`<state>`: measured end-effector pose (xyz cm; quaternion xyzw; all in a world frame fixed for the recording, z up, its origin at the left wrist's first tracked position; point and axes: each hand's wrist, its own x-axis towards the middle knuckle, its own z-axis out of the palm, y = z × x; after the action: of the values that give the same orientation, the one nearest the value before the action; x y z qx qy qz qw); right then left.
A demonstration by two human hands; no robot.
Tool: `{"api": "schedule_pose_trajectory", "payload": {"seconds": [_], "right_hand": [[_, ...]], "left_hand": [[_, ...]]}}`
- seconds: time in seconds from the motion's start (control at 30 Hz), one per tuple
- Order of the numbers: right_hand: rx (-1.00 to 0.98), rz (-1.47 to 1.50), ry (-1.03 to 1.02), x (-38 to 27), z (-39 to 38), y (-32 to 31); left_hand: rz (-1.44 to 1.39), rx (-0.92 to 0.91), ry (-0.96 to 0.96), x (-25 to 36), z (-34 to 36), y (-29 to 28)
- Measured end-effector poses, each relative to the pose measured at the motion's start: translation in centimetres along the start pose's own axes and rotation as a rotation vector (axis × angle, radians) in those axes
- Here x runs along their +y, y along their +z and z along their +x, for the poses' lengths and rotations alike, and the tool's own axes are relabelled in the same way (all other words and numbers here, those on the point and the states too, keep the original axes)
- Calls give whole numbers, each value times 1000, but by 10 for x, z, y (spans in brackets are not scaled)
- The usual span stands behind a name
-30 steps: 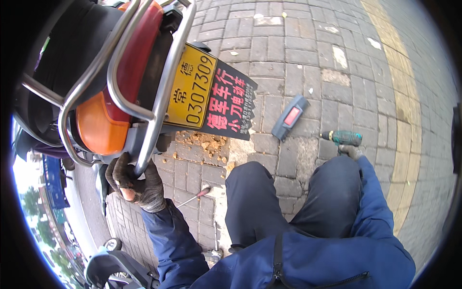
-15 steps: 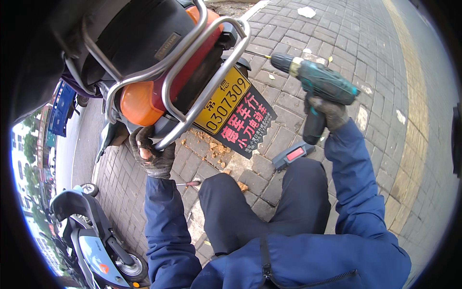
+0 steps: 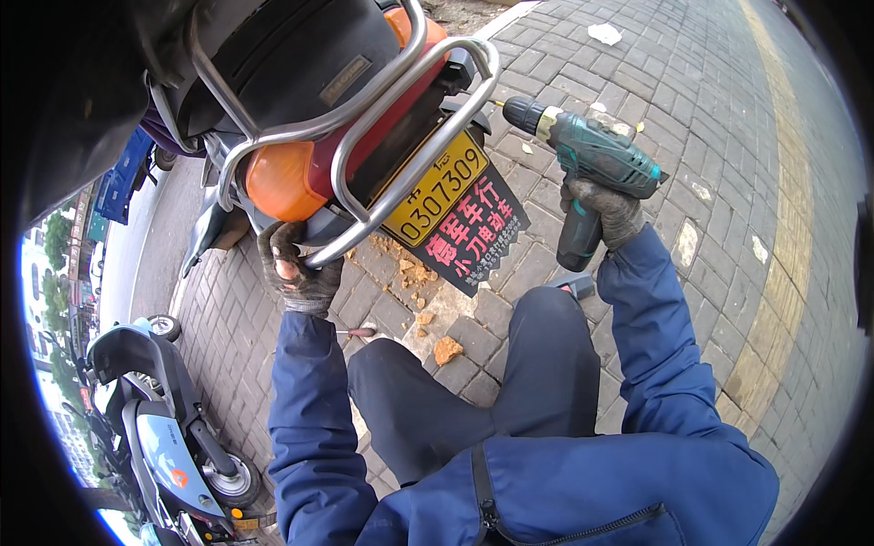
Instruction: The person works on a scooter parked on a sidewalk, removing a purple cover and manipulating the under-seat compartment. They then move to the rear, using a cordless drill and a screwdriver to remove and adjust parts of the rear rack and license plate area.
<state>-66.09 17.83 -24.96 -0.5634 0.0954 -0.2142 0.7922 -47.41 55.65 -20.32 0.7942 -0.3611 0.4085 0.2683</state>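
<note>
My gloved left hand [image 3: 300, 273] is closed around the lower end of the silver metal rack [image 3: 387, 205], below the scooter's orange tail lamp [image 3: 282, 182]. My gloved right hand [image 3: 605, 209] grips the handle of a teal and black cordless drill [image 3: 592, 150]. The drill points left at the scooter's rear, its yellowish bit tip [image 3: 498, 103] close to the rack's right bend; I cannot tell whether they touch. Below the rack hang a yellow licence plate [image 3: 432, 191] and a black mudflap [image 3: 478, 227] with pink lettering.
On the paving lie a red-handled screwdriver [image 3: 362, 332], brown crumbly lumps [image 3: 446, 350] and a grey part [image 3: 578, 284], mostly hidden by my right knee. A light blue scooter [image 3: 168, 446] is parked at lower left. A blue vehicle [image 3: 123, 182] stands on the road beyond.
The drill has come nearer the scooter's rear, still in my right hand. My left hand keeps its place on the rack. The view has shifted, and my knee now covers most of the grey part.
</note>
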Motion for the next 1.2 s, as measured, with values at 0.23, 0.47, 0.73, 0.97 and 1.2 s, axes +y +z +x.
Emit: {"api": "schedule_pose_trajectory", "payload": {"seconds": [0.23,0.47,0.73,0.97,1.2], "right_hand": [[-17,-33,-18,0,-1,4],[24,15,20,0,-4,6],[2,36,2,1,-4,8],[38,30,-2,4,-4,7],[34,52,6,5,-4,7]], "left_hand": [[-40,21,-2,0,1,1],[-113,51,-45,-1,0,4],[-79,46,6,-1,2,2],[-72,14,-5,0,2,0],[-106,32,-56,-1,0,3]]}}
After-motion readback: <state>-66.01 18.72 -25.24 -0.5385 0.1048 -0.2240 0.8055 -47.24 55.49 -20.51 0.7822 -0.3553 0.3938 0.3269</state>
